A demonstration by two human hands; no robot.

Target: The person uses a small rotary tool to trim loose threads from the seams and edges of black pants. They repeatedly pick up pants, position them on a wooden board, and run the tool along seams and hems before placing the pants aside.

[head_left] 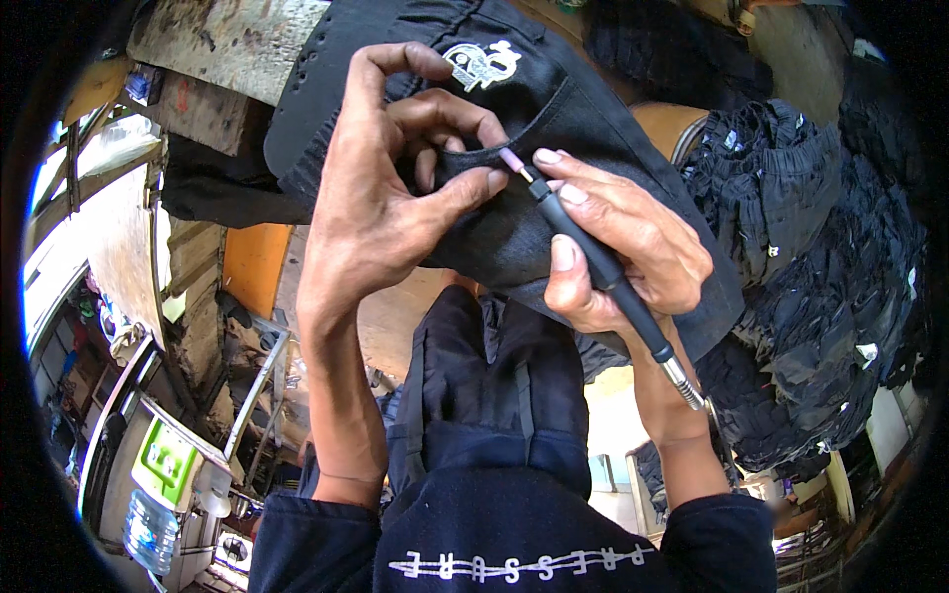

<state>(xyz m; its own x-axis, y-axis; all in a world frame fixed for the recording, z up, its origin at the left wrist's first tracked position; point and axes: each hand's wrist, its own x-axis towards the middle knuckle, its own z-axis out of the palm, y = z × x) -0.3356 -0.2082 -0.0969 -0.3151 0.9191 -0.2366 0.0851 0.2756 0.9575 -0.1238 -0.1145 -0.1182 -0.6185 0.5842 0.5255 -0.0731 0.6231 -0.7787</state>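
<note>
A pair of black shorts (633,148) with a gathered waistband is spread out in front of me, a white printed emblem above its curved pocket edge. My left hand (386,183) has its fingers curled at that pocket edge, pinching the cloth between fingers and thumb. In my right hand (628,237) is a slim black rotary tool handpiece (603,267), gripped like a pen. Its short purple tip meets the pocket edge beside my left fingertips. A springy metal sleeve trails from the handpiece's rear end.
Heaps of black garments (791,296) lie at the right, some with gathered waistbands. Worn wooden boards (222,44) are at the upper left. Lower left, a metal frame (257,390), a green tray (163,460) and a large clear bottle (150,531) stand.
</note>
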